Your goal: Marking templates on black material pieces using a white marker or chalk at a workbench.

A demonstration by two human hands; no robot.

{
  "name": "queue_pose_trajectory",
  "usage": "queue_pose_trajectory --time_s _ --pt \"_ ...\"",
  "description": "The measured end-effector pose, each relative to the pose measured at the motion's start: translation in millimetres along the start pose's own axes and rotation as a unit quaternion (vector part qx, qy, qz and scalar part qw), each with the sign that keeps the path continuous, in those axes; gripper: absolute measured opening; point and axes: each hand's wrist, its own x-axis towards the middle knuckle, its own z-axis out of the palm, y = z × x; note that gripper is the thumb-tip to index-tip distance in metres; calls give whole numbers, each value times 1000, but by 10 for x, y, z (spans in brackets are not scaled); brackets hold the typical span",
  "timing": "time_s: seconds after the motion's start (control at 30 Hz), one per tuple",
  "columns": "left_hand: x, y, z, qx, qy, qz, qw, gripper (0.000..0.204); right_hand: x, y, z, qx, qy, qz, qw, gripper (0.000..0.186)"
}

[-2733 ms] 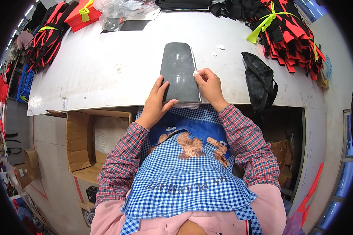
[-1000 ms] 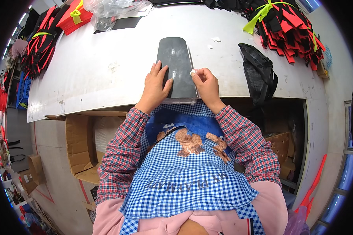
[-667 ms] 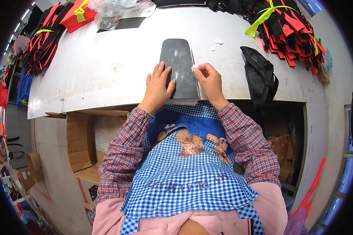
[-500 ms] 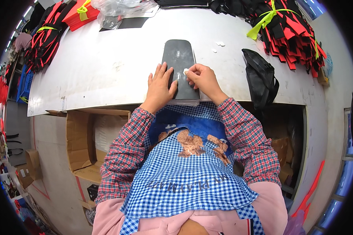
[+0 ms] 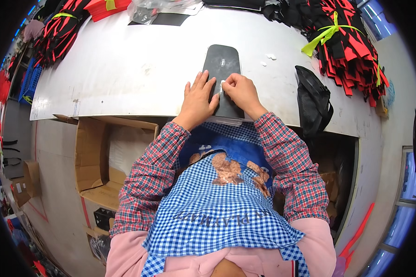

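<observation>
A dark grey tapered board (image 5: 220, 51) with small slots lies on a thin pale stack at the white table's front edge (image 5: 125, 69). My left hand (image 5: 198, 99) rests on its left side, fingers stretched out and apart. My right hand (image 5: 241, 92) pinches a small white piece (image 5: 222, 84) at the lower slot, close beside the left fingertips; the piece is partly hidden by the fingers. A few more small white bits (image 5: 271, 57) lie to the right of the board.
A black mesh bag (image 5: 312, 99) sits at the right front edge. Bundles of red-and-black strips (image 5: 342, 53) lie back right and back left (image 5: 55, 34), with red sheets (image 5: 97, 10) and clear plastic (image 5: 143, 11) behind. An open cardboard box (image 5: 90, 161) is under the table, left.
My right hand has moved left from the board's right edge onto its lower slot, still pinching the white piece. My left hand stays on the board. The view has shifted slightly.
</observation>
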Motion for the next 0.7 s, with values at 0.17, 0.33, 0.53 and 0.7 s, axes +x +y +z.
queue_pose_trajectory --time_s 0.17,0.33,0.53,0.7 --pt "-18 -2 2 3 13 4 1000 54 -54 -27 9 -32 -11 -18 999 23" --pt "-17 11 -11 -2 7 5 1000 53 -35 7 -2 5 -33 -1 999 23" --pt "-18 21 -16 -10 9 -2 1000 52 -92 -35 42 6 35 -3 999 25" --pt "-19 19 -17 -9 8 -4 1000 52 -98 -7 37 12 32 -4 999 25"
